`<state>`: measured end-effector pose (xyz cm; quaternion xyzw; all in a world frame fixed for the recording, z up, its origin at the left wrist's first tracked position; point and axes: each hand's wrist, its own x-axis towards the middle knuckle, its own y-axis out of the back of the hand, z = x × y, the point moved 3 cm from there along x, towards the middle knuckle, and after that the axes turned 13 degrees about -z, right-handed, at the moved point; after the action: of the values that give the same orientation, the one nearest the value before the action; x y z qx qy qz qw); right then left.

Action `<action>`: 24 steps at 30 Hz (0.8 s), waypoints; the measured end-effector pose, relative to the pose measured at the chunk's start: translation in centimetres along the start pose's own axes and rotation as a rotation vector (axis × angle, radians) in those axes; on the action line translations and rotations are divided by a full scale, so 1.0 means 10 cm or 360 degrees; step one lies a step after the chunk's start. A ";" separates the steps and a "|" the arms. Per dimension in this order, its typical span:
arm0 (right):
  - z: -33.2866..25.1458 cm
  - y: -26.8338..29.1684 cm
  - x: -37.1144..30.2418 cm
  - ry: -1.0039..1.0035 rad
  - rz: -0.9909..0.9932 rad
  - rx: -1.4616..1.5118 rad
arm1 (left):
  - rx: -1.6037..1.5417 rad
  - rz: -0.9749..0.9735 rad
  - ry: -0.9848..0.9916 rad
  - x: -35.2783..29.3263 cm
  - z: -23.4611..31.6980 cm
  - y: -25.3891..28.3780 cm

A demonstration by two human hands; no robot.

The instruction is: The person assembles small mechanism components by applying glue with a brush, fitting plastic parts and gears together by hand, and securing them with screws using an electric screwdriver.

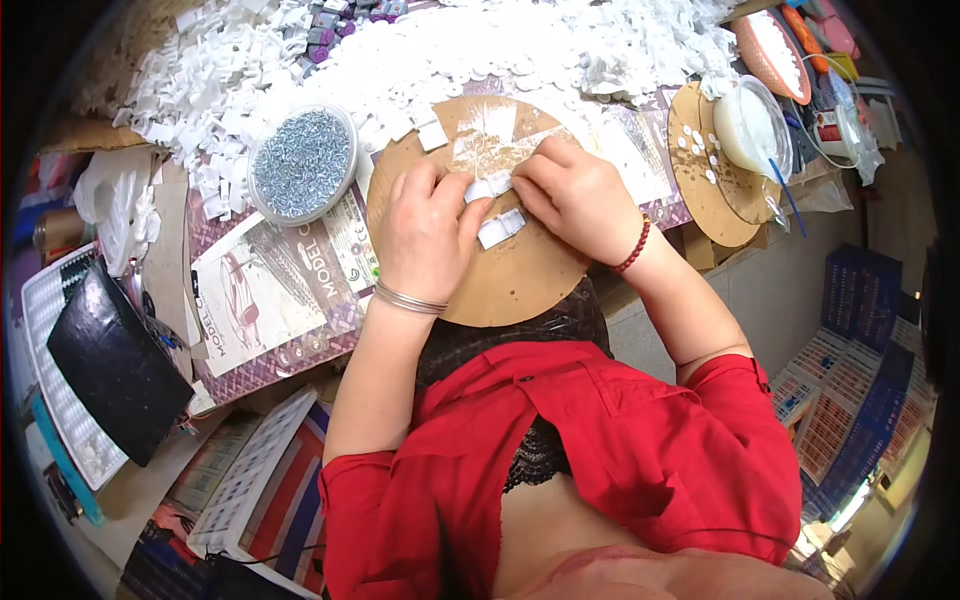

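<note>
Both my hands meet over a round brown board (480,295). Between them is a small white plastic piece (488,188). My left hand (428,235), with a silver bangle at its wrist, pinches the left end of the piece between thumb and curled fingers. At its other end my right hand (582,200), wearing a dark red bead bracelet, grips with thumb and fingertips, which partly cover it. A second white plastic piece (501,229) lies on the board just below my fingers. Farther up, white scraps (497,122) rest on the board.
Left of the board stands a round clear tub of small metal screws (303,163). White plastic parts (480,50) are heaped across the back. To the right are another brown board with white discs (697,150), a white tub (745,125) and a blue stick (788,197).
</note>
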<state>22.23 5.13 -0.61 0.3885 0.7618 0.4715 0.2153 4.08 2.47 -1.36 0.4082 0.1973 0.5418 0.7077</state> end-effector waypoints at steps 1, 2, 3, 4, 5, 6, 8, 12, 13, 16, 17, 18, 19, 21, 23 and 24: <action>-0.04 -0.03 -0.01 0.0047 -0.0019 -0.0084 | -0.0002 -0.0001 -0.0002 -0.01 0.00 -0.01; -0.05 -0.04 -0.02 0.0048 -0.0019 -0.0087 | -0.0019 -0.0015 0.0011 -0.01 -0.01 -0.02; -0.09 -0.07 -0.04 0.0115 -0.0056 -0.0216 | -0.0037 -0.0030 0.0024 -0.02 -0.01 -0.03; -0.13 -0.08 -0.06 0.0182 -0.0093 -0.0346 | -0.0037 -0.0027 0.0021 -0.02 -0.01 -0.03; -0.22 -0.10 -0.11 0.0179 -0.0172 -0.0463 | -0.0060 -0.0025 0.0033 -0.02 -0.02 -0.03; -0.26 -0.09 -0.16 0.0179 -0.0171 -0.0465 | -0.0082 -0.0023 0.0044 -0.02 -0.03 -0.03; -0.29 -0.10 -0.23 0.0240 -0.0278 -0.0574 | -0.0073 -0.0024 0.0059 -0.04 -0.03 -0.03; -0.04 0.15 0.05 0.0116 -0.0317 -0.0206 | -0.0127 -0.0083 0.0136 -0.04 -0.05 -0.01; 0.12 0.19 0.15 -0.0013 -0.0081 -0.0203 | -0.0123 -0.0080 0.0134 -0.05 -0.02 0.03; 0.53 0.19 0.38 -0.0218 0.0184 -0.0284 | -0.0331 -0.0103 0.0153 -0.14 0.08 0.11; 0.54 0.19 0.43 -0.0265 0.0200 -0.0364 | -0.0349 -0.0224 0.0046 -0.19 0.11 0.11; 0.52 0.17 0.45 -0.0261 0.0201 -0.0356 | -0.0368 -0.0347 -0.0063 -0.22 0.13 0.10; 0.50 0.14 0.47 -0.0291 0.0120 -0.0470 | -0.0299 -0.0329 -0.0132 -0.25 0.12 0.04; 0.46 0.16 0.50 -0.0288 0.0013 -0.0543 | -0.0233 -0.0258 -0.0119 -0.26 0.13 -0.04; 0.54 0.14 0.51 -0.0325 0.0088 -0.0491 | -0.0178 -0.0195 -0.0114 -0.25 0.16 -0.08; 0.60 0.14 0.50 -0.0364 0.0163 -0.0439 | -0.0242 -0.0172 -0.0063 -0.23 0.17 -0.10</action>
<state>23.84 12.76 -1.96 0.4447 0.6397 0.5346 0.3275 5.08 -0.37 -1.53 0.3528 0.1633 0.5079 0.7687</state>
